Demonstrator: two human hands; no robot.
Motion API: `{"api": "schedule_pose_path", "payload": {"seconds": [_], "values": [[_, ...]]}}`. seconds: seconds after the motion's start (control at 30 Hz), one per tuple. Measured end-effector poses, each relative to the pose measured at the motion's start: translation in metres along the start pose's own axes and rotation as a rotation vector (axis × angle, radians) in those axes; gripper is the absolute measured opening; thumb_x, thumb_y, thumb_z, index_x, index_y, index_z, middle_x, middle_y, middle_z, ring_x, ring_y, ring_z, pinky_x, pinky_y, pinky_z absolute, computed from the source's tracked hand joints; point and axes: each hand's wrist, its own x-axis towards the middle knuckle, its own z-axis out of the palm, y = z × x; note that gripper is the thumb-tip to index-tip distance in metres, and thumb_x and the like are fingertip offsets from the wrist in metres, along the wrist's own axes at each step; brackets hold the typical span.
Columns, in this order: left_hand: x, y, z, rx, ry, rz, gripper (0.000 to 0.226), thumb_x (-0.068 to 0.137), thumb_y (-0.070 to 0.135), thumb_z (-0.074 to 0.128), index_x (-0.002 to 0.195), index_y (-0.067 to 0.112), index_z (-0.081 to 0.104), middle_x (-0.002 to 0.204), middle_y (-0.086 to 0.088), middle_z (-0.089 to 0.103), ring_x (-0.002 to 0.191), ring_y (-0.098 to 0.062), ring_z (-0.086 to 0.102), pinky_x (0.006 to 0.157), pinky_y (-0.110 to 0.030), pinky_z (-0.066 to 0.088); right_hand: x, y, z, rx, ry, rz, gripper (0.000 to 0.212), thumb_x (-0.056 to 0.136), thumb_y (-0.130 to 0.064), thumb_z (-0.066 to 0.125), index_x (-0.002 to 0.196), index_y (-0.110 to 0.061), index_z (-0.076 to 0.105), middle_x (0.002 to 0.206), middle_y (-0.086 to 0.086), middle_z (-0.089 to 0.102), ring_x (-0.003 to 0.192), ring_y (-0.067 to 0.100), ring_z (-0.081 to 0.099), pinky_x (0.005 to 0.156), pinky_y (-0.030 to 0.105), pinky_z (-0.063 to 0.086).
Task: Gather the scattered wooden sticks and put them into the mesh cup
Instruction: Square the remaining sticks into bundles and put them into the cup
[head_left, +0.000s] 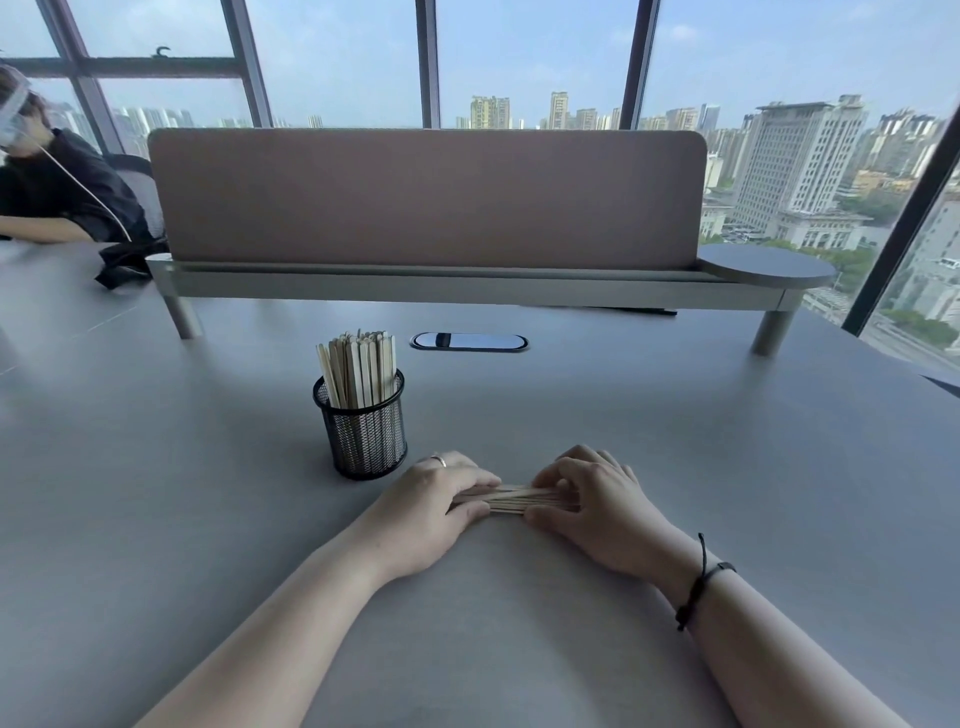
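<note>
A bundle of pale wooden sticks lies flat on the grey table, running left to right. My left hand grips its left end, fingers and thumb curled round it. My right hand grips the right end the same way. A black mesh cup stands upright just left of and beyond my left hand, holding several sticks that stand on end above its rim.
A raised shelf with a pinkish divider panel crosses the table at the back. An oval cable port lies behind the cup. Another person sits at the far left beside a black bag.
</note>
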Motion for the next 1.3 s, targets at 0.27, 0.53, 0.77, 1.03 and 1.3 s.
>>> {"api": "schedule_pose_path", "payload": {"seconds": [0.27, 0.53, 0.77, 1.03, 1.3], "values": [[-0.001, -0.003, 0.004, -0.035, 0.019, 0.023, 0.028, 0.091, 0.032, 0.070, 0.118, 0.025, 0.073, 0.107, 0.016, 0.066, 0.101, 0.001, 0.059, 0.090, -0.018, 0.046, -0.001, -0.001, -0.001, -0.051, -0.020, -0.051, 0.033, 0.083, -0.059, 0.063, 0.109, -0.038, 0.064, 0.106, -0.016, 0.051, 0.107, 0.008, 0.042, 0.094, 0.030, 0.031], [-0.001, 0.004, 0.005, -0.026, 0.005, -0.016, 0.039, 0.092, 0.026, 0.071, 0.130, 0.025, 0.067, 0.109, 0.011, 0.064, 0.102, -0.005, 0.057, 0.090, -0.013, 0.040, -0.001, -0.004, 0.000, -0.029, -0.022, -0.092, 0.020, 0.085, -0.052, 0.064, 0.097, -0.039, 0.054, 0.097, -0.018, 0.050, 0.101, 0.009, 0.047, 0.093, 0.031, 0.035], [0.000, 0.014, 0.013, 0.262, -0.060, 0.054, 0.035, 0.099, 0.019, 0.052, 0.132, 0.025, 0.061, 0.118, 0.000, 0.055, 0.113, -0.022, 0.051, 0.100, -0.034, 0.041, 0.000, -0.007, 0.002, -0.080, -0.044, -0.154, 0.028, 0.089, -0.049, 0.058, 0.111, -0.032, 0.064, 0.104, -0.008, 0.056, 0.108, 0.016, 0.054, 0.094, 0.033, 0.040], [0.000, 0.022, 0.013, 0.409, -0.087, 0.059, 0.044, 0.092, 0.005, 0.042, 0.132, 0.020, 0.052, 0.129, -0.003, 0.048, 0.118, -0.026, 0.048, 0.105, -0.037, 0.040, -0.001, -0.013, 0.006, -0.181, -0.017, -0.206, 0.023, 0.096, -0.041, 0.049, 0.106, -0.024, 0.059, 0.105, -0.001, 0.057, 0.105, 0.023, 0.055, 0.089, 0.034, 0.043], [-0.001, 0.033, 0.009, 0.547, -0.100, 0.023, 0.038, 0.092, 0.008, 0.040, 0.127, 0.017, 0.049, 0.124, -0.005, 0.052, 0.116, -0.027, 0.049, 0.098, -0.040, 0.043, -0.001, -0.020, 0.009, -0.281, -0.008, -0.249, 0.036, 0.095, -0.052, 0.049, 0.112, -0.022, 0.057, 0.106, -0.001, 0.061, 0.104, 0.024, 0.060, 0.086, 0.037, 0.043]]}}
